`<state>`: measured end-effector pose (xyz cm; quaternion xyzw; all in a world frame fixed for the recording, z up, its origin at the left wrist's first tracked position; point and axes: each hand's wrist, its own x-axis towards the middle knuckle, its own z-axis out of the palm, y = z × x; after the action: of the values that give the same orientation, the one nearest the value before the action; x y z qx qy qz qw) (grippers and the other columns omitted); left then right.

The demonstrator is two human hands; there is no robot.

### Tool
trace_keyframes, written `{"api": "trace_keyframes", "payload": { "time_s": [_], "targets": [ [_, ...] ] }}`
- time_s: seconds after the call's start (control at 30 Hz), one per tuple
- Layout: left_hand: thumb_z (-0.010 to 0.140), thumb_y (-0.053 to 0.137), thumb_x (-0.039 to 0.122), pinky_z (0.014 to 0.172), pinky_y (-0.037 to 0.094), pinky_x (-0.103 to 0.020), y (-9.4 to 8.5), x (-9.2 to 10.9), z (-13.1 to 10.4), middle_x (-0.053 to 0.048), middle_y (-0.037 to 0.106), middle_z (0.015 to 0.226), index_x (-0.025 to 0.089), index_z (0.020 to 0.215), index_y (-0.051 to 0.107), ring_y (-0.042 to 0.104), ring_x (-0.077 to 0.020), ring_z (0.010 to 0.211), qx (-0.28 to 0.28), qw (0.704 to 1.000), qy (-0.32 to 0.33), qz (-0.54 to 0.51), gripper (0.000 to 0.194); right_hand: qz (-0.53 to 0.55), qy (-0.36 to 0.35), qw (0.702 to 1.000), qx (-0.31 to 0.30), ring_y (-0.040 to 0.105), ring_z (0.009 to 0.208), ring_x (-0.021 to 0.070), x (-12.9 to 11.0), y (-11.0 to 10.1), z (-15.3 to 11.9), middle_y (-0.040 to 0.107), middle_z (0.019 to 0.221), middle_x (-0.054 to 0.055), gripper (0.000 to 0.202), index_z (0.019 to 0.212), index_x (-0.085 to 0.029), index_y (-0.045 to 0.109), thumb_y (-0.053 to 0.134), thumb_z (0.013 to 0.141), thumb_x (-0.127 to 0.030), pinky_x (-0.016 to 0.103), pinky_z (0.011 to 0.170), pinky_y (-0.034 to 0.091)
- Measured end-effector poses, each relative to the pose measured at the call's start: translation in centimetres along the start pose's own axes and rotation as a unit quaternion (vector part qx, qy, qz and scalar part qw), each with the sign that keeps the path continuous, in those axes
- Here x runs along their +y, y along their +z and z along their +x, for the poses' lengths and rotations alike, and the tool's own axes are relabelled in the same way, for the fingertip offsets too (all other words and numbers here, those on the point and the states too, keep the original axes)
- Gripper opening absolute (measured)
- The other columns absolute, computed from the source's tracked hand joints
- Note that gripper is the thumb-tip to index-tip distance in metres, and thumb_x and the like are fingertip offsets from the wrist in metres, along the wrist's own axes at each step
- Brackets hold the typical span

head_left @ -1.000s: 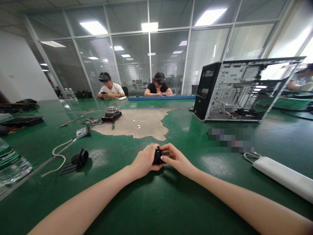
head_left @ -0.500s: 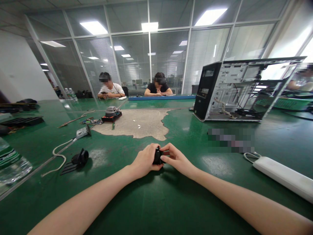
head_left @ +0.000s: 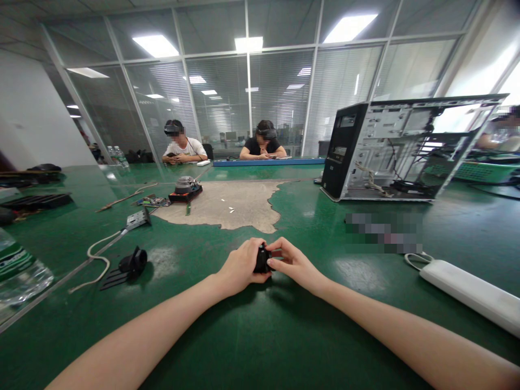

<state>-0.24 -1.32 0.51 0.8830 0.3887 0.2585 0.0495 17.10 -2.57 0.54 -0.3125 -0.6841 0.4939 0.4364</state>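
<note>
A small black part (head_left: 262,260) is between my two hands, low over the green table near the middle of the view. My left hand (head_left: 242,264) is wrapped round its left side, thumb below and fingers over the top. From the right, the thumb and fingers of my right hand (head_left: 293,265) pinch its right edge. The far side of the part is hidden by my fingers. To the left, a black piece with a round end and flat slats (head_left: 133,262) lies on the table.
An open computer case (head_left: 345,154) stands at the right, behind a white power strip (head_left: 471,290). A water bottle (head_left: 20,271), a cable (head_left: 106,260), a metal bracket (head_left: 138,218) and a cooler-like part (head_left: 186,187) are left. Two people sit across the table.
</note>
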Motion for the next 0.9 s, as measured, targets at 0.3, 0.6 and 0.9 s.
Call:
{"api": "trace_keyframes", "payload": {
  "time_s": [0.3,0.6,0.9],
  "targets": [
    [0.064,0.061,0.033,0.075,0.044,-0.036,0.14,-0.28,-0.06,-0.007,0.048,0.102,0.019,0.109,0.032,0.050,-0.0231,0.093,-0.001,1.000,-0.002,0.005,0.056,-0.020,0.016,1.000,-0.001,0.052,0.091,0.0159,0.10,0.16,0.14,0.052,0.094,0.004,0.027,0.098,-0.020,0.047,0.057,0.074,-0.027,0.032,0.077,0.045],
    [0.063,0.062,0.030,0.074,0.044,-0.035,0.06,-0.06,-0.06,-0.006,0.048,0.103,0.020,0.109,0.032,0.050,-0.0228,0.093,0.002,1.000,-0.002,0.000,0.056,-0.006,0.004,1.000,-0.001,0.053,0.090,0.0153,-0.21,0.05,-0.07,0.051,0.092,0.002,0.020,0.090,-0.019,0.048,0.058,0.073,-0.025,0.029,0.074,0.045],
    [0.064,0.061,0.032,0.075,0.044,-0.037,0.08,-0.14,-0.01,-0.007,0.048,0.103,0.020,0.110,0.031,0.049,-0.0232,0.094,-0.001,1.000,-0.001,0.000,0.056,-0.021,0.017,1.000,-0.002,0.053,0.090,0.0162,-0.16,0.15,0.03,0.052,0.097,0.004,0.028,0.098,-0.020,0.047,0.057,0.073,-0.028,0.032,0.075,0.046]
  ]
}}
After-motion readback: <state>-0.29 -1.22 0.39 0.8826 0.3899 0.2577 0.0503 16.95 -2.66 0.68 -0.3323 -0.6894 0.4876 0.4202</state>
